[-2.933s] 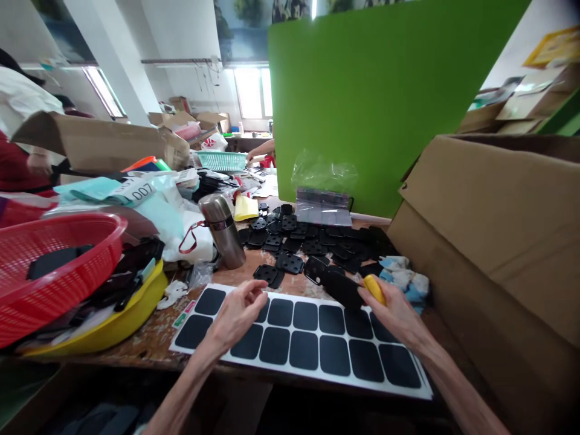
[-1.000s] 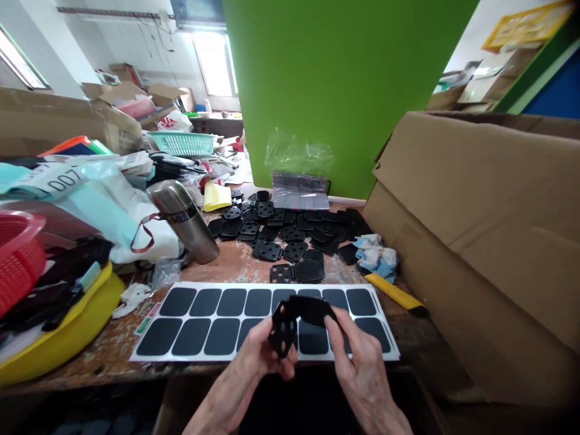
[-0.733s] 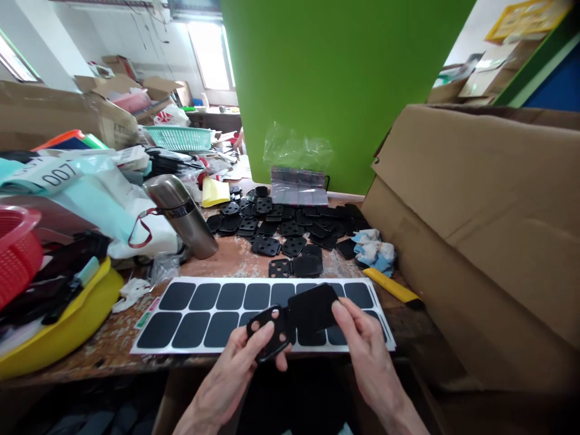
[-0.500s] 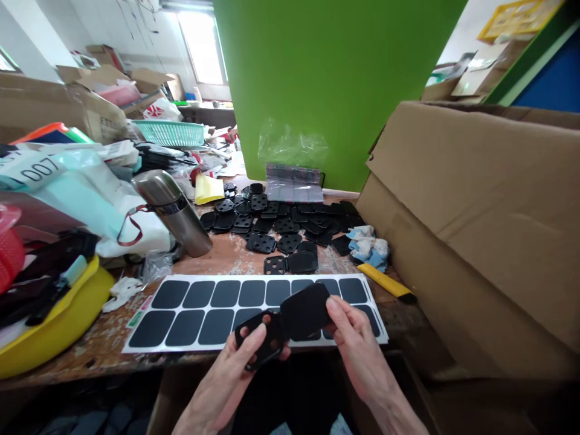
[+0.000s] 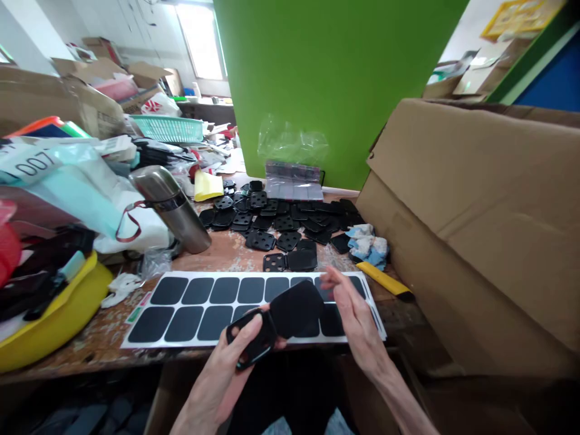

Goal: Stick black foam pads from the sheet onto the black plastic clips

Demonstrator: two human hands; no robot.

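Note:
My left hand (image 5: 231,359) grips a black two-leaf plastic piece (image 5: 276,320) by its holed leaf, thumb on top. The plain leaf sticks out to the right. My right hand (image 5: 353,317) is just right of that leaf, fingers spread and lifted off it, above the right end of a white sheet of black rounded pads (image 5: 217,302). The sheet lies along the front edge of the wooden table (image 5: 226,257). A heap of similar black pieces (image 5: 281,220) lies behind the sheet.
A steel flask (image 5: 170,208) lies at the left. A yellow knife (image 5: 383,281) and a blue-white rag (image 5: 367,244) sit right of the sheet. A large cardboard box (image 5: 475,229) fills the right. A green board (image 5: 330,84) stands behind. A yellow basin (image 5: 54,323) is at the left.
My right hand put down the yellow knife, and both hands lifted and unfolded a black piece. Now my right hand has let go of the plain leaf; my left hand alone holds it.

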